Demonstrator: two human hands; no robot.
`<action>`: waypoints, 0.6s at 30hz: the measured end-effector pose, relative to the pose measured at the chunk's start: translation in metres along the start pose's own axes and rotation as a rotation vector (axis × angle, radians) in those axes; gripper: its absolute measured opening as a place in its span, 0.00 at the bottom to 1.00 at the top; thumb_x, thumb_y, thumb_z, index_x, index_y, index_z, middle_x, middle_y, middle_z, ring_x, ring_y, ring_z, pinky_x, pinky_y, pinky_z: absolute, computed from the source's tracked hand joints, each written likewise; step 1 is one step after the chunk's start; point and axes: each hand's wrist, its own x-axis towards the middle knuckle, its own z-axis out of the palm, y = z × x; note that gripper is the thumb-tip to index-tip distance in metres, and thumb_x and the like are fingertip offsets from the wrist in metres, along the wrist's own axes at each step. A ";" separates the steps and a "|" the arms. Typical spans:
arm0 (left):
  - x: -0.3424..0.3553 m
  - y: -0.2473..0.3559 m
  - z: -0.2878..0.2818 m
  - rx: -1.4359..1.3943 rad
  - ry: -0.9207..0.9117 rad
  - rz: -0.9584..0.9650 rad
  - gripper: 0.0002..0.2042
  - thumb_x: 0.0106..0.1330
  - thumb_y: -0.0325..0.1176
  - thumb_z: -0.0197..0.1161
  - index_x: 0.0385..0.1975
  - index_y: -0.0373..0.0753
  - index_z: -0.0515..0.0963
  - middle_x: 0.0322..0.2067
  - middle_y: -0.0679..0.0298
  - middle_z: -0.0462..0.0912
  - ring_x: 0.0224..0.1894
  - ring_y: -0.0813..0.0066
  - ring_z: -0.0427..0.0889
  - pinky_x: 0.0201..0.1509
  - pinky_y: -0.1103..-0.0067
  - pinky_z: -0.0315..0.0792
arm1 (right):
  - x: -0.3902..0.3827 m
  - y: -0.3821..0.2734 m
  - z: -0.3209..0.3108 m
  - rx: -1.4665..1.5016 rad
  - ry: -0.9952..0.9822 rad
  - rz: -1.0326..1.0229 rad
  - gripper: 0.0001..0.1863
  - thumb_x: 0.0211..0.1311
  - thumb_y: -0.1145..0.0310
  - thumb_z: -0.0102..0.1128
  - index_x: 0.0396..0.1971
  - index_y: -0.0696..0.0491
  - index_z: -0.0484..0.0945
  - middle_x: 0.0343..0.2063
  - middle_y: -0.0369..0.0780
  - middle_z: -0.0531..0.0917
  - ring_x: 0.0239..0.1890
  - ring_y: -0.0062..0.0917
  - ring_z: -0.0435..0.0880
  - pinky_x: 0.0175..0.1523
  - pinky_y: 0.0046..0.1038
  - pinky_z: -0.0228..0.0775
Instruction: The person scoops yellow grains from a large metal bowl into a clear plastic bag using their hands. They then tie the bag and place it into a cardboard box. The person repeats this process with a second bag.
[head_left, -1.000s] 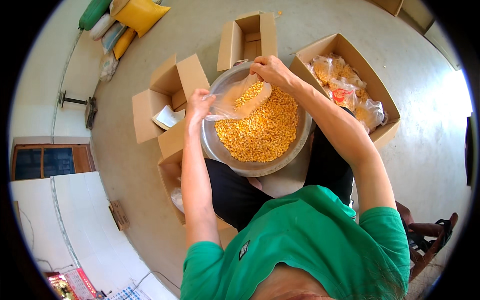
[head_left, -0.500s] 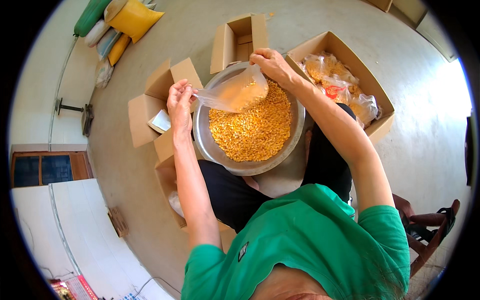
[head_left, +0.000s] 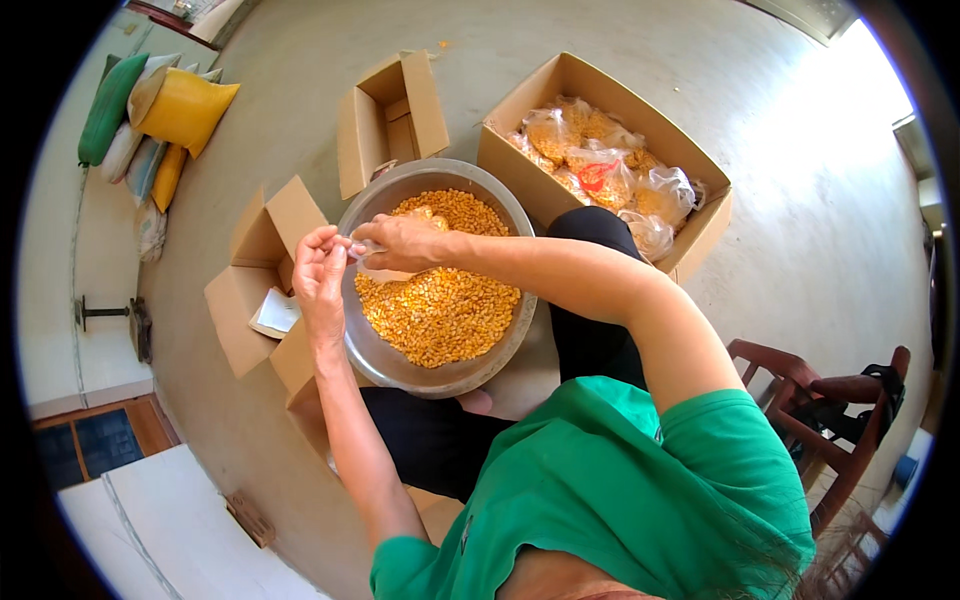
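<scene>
"What's changed over there?"

"Right of the sacks (head_left: 185, 108) and the open carton (head_left: 236, 315), the left hand (head_left: 322, 278) pinches the neck of the clear bag (head_left: 364, 254); the right hand (head_left: 405, 243), well apart before, now grips close beside it, so the mouth looks gathered."

"And the bag?"

"Over the corn (head_left: 445, 312) in the basin (head_left: 517, 325), partly hidden by the right hand. Filled bags (head_left: 600, 178) sit in the big carton (head_left: 645, 122) beyond."

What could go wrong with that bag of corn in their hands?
The clear plastic bag looks thin, so it might tear where the left hand and right hand grip it. Both hands are near the rim of the metal basin, so a slip could scatter corn kernels onto the floor. The filled bags are piled together in the large cardboard box; one could perhaps split.
</scene>
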 end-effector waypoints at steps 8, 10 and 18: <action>0.002 -0.018 -0.014 0.345 0.151 -0.054 0.27 0.61 0.39 0.66 0.57 0.38 0.64 0.47 0.61 0.75 0.50 0.69 0.77 0.51 0.75 0.72 | 0.006 -0.008 -0.010 0.187 0.027 0.096 0.14 0.61 0.63 0.52 0.35 0.59 0.80 0.34 0.53 0.81 0.39 0.49 0.80 0.45 0.44 0.70; 0.004 -0.036 -0.012 0.661 0.119 0.016 0.37 0.52 0.44 0.74 0.59 0.35 0.62 0.50 0.58 0.74 0.53 0.66 0.75 0.54 0.73 0.71 | 0.014 0.000 -0.010 0.156 0.118 -0.011 0.14 0.60 0.64 0.51 0.35 0.60 0.79 0.36 0.54 0.81 0.40 0.49 0.79 0.46 0.45 0.70; -0.014 -0.132 -0.020 0.564 -0.272 -0.214 0.34 0.52 0.36 0.73 0.57 0.31 0.65 0.53 0.54 0.74 0.51 0.66 0.76 0.54 0.73 0.71 | 0.012 -0.022 0.004 0.400 0.181 -0.289 0.10 0.54 0.68 0.53 0.27 0.59 0.78 0.25 0.53 0.80 0.31 0.48 0.80 0.39 0.43 0.70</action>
